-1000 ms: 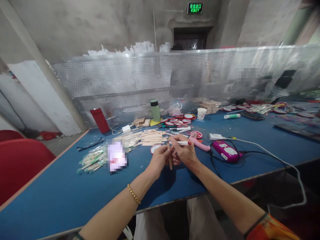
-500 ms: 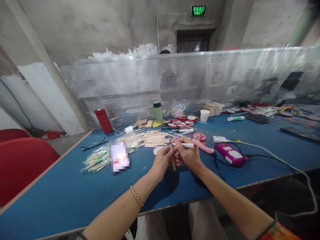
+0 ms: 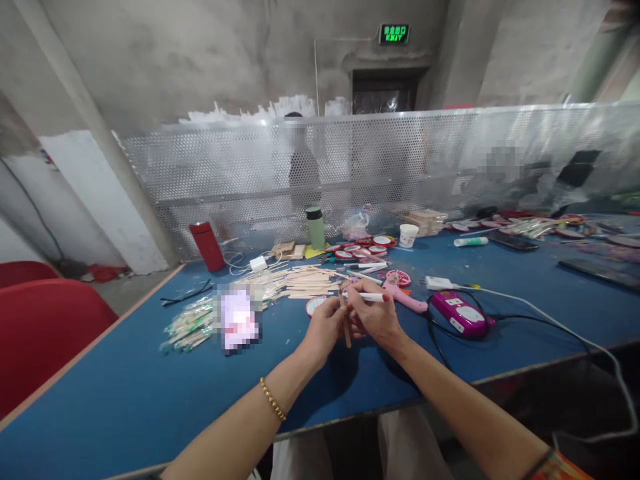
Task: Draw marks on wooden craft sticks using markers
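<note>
My left hand (image 3: 325, 328) is closed on a flat wooden craft stick (image 3: 348, 333), which points down toward the table's front edge. My right hand (image 3: 376, 319) grips a white marker (image 3: 367, 297) with a red end, its other end close to the top of the stick. Both hands meet above the blue table, and the fingers partly hide the marker's tip. Just beyond them lies a pile of loose wooden sticks (image 3: 310, 280). A round white disc with a red rim (image 3: 315, 306) sits beside my left hand, and a pink glue gun (image 3: 406, 297) lies right of my right hand.
Bagged sticks (image 3: 193, 323) and a blurred phone (image 3: 240, 321) lie to the left. A red bottle (image 3: 207, 247), a green bottle (image 3: 315, 229) and a paper cup (image 3: 408, 235) stand at the back. At right, a purple power strip (image 3: 461, 313) trails cables. A perforated metal screen (image 3: 240, 160) closes off the far side.
My hands keep hold of the stick and marker, with the marker shifted slightly left. Behind the screen, a person has moved left. The view has tilted a little.
</note>
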A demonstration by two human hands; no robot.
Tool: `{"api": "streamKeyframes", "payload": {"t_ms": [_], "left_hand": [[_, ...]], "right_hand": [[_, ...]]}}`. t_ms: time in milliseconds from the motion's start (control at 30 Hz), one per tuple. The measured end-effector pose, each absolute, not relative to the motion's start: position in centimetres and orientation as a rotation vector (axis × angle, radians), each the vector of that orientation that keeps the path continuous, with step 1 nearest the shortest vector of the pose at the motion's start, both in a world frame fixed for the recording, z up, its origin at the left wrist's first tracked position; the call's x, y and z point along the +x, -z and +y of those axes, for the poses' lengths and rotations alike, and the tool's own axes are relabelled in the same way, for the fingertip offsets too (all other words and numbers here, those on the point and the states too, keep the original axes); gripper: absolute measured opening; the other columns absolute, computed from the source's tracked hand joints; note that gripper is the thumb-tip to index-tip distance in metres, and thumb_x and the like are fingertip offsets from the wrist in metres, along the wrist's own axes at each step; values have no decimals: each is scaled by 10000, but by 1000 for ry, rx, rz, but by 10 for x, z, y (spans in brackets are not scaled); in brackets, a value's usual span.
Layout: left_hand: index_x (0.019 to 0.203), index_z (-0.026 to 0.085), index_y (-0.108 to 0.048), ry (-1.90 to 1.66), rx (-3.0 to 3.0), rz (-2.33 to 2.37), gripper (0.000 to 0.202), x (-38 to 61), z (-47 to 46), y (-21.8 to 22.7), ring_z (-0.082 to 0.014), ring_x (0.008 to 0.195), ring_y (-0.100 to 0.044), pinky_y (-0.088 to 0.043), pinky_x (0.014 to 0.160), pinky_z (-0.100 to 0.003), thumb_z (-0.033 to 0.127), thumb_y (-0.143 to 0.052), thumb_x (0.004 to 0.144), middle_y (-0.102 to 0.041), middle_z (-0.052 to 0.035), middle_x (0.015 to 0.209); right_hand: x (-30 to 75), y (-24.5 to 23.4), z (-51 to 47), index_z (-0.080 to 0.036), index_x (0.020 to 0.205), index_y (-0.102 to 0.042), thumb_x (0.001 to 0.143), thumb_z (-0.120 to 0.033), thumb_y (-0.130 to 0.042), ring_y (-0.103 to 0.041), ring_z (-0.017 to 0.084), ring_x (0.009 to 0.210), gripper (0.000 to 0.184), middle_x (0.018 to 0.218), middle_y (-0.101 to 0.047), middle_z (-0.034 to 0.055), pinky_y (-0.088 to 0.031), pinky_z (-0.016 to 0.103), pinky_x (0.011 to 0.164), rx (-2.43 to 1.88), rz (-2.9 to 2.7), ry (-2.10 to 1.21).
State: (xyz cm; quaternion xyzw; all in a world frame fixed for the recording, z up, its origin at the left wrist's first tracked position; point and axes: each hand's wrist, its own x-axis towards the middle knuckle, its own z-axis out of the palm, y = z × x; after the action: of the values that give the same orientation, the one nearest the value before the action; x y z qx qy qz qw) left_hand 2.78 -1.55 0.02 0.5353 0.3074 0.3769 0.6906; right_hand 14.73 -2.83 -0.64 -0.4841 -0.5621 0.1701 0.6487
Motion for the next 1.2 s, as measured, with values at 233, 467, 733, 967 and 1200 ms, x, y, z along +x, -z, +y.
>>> {"api": "streamKeyframes", "payload": {"t_ms": [233, 467, 733, 967, 1200], "left_hand": [[831, 179, -526, -837, 1206, 688, 479, 29, -14, 1, -172, 508, -659, -527, 510, -277, 537, -766, 622, -622, 34, 602], [820, 182, -528, -833, 1215, 699, 485, 29, -14, 1, -168, 508, -662, -525, 500, -268, 544, -768, 602, -635, 31, 620], [821, 180, -528, -816, 1205, 708, 405, 28, -13, 1, -180, 525, -671, -545, 535, -293, 483, -747, 666, -654, 13, 633], [846, 177, -542, -823, 1218, 705, 418, 28, -15, 0, -184, 534, -674, -551, 550, -301, 497, -746, 669, -658, 7, 624], [828, 176, -537, -816, 1223, 694, 473, 27, -16, -1, -182, 539, -679, -554, 544, -292, 543, -759, 628, -660, 7, 626]], "right_hand": [[147, 3, -29, -208, 677, -565, 869, -439, -562, -511, 112, 413, 300, 521, -569, -26, -406, 222, 393, -1094, -1303, -367], [148, 3, -28, -214, 681, -566, 866, -439, -561, -520, 115, 414, 291, 519, -574, -27, -399, 218, 383, -1107, -1301, -376], [147, 3, -29, -218, 670, -551, 863, -432, -559, -518, 119, 415, 289, 511, -559, -32, -400, 223, 384, -1119, -1289, -366], [147, 5, -28, -204, 676, -577, 858, -410, -563, -513, 109, 428, 275, 561, -572, -25, -407, 215, 398, -1143, -1277, -344], [147, 4, -27, -205, 667, -574, 852, -410, -550, -507, 108, 425, 278, 541, -564, -25, -403, 212, 405, -1142, -1286, -333]]}}
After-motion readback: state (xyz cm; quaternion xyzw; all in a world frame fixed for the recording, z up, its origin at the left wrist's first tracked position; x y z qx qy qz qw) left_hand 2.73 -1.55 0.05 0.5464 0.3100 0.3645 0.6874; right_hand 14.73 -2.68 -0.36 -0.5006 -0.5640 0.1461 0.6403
